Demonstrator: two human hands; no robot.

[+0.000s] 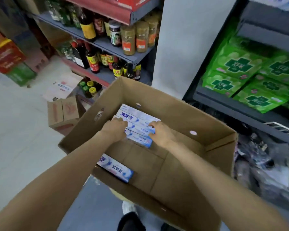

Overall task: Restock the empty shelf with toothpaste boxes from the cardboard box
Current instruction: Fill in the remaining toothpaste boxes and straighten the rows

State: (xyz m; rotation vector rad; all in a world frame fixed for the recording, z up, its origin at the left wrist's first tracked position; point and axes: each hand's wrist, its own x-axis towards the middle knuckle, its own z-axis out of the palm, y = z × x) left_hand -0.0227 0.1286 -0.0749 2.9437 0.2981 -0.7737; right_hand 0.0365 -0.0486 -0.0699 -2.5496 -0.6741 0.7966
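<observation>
We're looking down at a pale tiled floor; grey metal shelving with bottles stands left, a white pillar in the middle, dark shelving right.

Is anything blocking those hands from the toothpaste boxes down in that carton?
No. The left hand and right hand already grip the ends of the row of toothpaste boxes inside the open cardboard box; nothing lies over them.

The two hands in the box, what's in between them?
In the head view, toothpaste boxes lie side by side between the left hand and the right hand. Each hand grips one end of the bunch inside the cardboard box.
</observation>
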